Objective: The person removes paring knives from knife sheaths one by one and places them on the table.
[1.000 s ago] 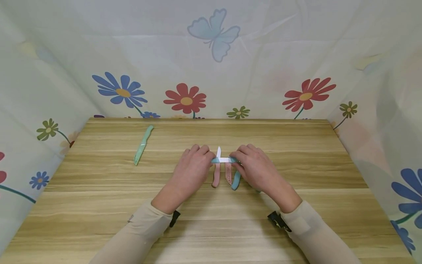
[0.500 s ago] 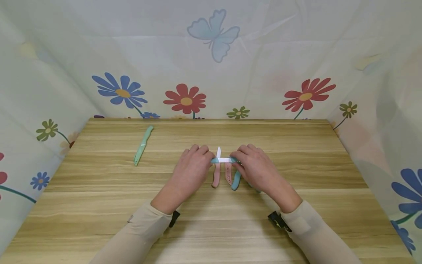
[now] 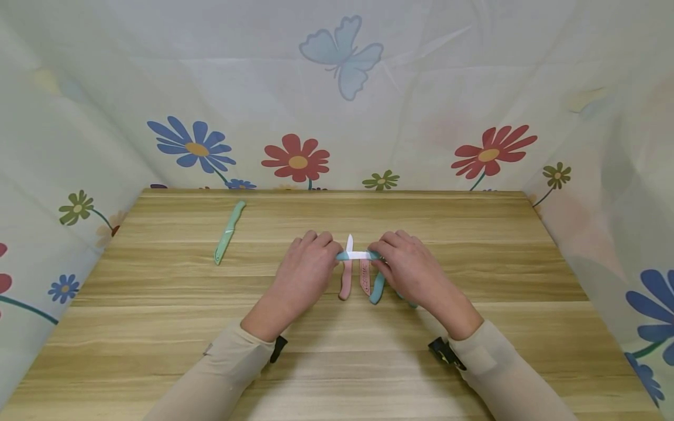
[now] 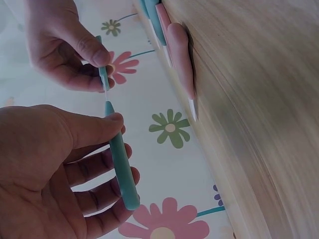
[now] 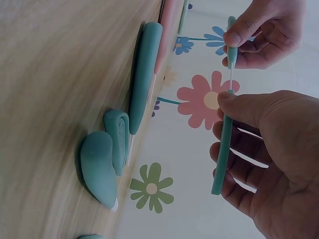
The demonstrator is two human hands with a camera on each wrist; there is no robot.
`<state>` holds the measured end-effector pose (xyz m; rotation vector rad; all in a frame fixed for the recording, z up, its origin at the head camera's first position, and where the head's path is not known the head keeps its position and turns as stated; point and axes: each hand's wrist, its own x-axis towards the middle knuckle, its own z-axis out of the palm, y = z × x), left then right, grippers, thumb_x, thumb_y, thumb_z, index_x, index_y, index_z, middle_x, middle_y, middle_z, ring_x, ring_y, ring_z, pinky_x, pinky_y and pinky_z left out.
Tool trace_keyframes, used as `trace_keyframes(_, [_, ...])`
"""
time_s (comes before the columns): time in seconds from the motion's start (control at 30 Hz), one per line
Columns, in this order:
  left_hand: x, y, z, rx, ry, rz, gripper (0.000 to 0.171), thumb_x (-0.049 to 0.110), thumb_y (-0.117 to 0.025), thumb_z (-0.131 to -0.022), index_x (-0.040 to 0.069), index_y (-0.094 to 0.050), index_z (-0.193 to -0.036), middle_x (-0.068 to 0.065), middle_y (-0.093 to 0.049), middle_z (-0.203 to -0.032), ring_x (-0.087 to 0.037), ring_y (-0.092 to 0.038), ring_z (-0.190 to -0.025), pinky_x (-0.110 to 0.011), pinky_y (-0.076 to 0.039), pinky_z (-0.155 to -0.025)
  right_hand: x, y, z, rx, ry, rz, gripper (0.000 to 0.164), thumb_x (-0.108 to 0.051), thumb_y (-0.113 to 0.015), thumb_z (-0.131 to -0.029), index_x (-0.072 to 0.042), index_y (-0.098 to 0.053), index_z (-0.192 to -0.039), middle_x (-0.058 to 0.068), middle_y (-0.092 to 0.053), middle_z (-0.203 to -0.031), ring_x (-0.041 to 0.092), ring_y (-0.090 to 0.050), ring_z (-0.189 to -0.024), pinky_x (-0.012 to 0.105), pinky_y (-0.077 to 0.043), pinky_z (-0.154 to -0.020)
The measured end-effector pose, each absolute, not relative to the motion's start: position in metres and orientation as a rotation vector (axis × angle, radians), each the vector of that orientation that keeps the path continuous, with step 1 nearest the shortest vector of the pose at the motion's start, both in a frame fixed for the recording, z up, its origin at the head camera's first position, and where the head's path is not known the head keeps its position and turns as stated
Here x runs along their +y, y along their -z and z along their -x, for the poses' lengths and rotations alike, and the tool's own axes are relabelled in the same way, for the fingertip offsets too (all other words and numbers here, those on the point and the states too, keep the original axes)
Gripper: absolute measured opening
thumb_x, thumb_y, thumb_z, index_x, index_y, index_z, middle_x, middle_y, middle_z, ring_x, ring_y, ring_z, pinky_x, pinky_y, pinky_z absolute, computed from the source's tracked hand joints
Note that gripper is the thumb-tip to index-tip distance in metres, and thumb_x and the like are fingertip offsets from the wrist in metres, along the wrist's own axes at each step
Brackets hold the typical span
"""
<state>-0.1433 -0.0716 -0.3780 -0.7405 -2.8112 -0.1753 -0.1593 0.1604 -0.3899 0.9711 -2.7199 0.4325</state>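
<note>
Between both hands, above the table, a small teal knife with a white blade [image 3: 360, 255] lies crosswise in the head view. My left hand [image 3: 310, 266] pinches its teal handle [image 4: 122, 164] between thumb and fingers. The right hand [image 3: 411, 263] grips a teal blade sheath [image 5: 224, 154], whose mouth covers part of the blade; a white stretch shows between sheath and handle. Below them on the table lie a pink knife [image 3: 345, 280] with its white blade bare, a pink sheath [image 3: 364, 278] with lettering, and a knife with a teal handle [image 3: 377, 289].
A light green knife [image 3: 229, 232] in its sheath lies at the back left of the wooden table [image 3: 158, 327]. Near the right hand are a rounded teal piece [image 5: 99, 167] and a teal loop-shaped piece [image 5: 117, 139]. Flowered cloth [image 3: 421, 117] closes off the back and sides.
</note>
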Motion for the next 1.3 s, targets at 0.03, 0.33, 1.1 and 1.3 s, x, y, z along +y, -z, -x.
trace_keyframes(0.03, [-0.0716,0.3778,0.1433,-2.813,0.179,0.739,0.02,0.015,-0.086,-0.092,0.008,-0.079,-0.109,-0.004,-0.067,-0.098,-0.024,-0.057,-0.087,-0.037,-0.051,-0.071,0.1607,0.39,0.1593,-2.72,-0.434,-0.97,0.026,-0.017,-0.083,-0.095,-0.008,-0.077,-0.119,0.004,-0.071,-0.108,0.022,-0.061,-0.092,0.036,-0.053,-0.078])
trace_keyframes(0.33, [-0.073,0.3782,0.1449,-2.826,0.181,0.725,0.022,0.016,-0.086,-0.092,0.008,-0.08,-0.111,-0.004,-0.068,-0.099,-0.024,-0.057,-0.087,-0.036,-0.051,-0.071,0.1618,0.3893,0.1589,-2.703,-0.434,-0.972,0.027,-0.015,-0.084,-0.095,-0.008,-0.077,-0.119,0.004,-0.071,-0.107,0.022,-0.06,-0.091,0.036,-0.053,-0.076])
trace_keyframes(1.1, [-0.0754,0.3776,0.1445,-2.816,0.164,0.71,0.024,0.016,-0.088,-0.09,0.008,-0.079,-0.111,-0.004,-0.067,-0.097,-0.023,-0.056,-0.085,-0.036,-0.049,-0.069,0.1631,0.3904,0.1605,-2.677,-0.419,-0.983,0.028,-0.016,-0.086,-0.092,-0.006,-0.078,-0.117,0.006,-0.071,-0.106,0.023,-0.062,-0.09,0.037,-0.054,-0.075])
trace_keyframes(1.3, [-0.0755,0.3784,0.1446,-2.816,0.162,0.705,0.023,0.015,-0.088,-0.09,0.008,-0.08,-0.11,-0.004,-0.067,-0.096,-0.023,-0.055,-0.084,-0.035,-0.049,-0.068,0.163,0.3906,0.1603,-2.686,-0.418,-0.975,0.028,-0.015,-0.086,-0.092,-0.007,-0.078,-0.117,0.006,-0.072,-0.107,0.023,-0.061,-0.09,0.037,-0.054,-0.075])
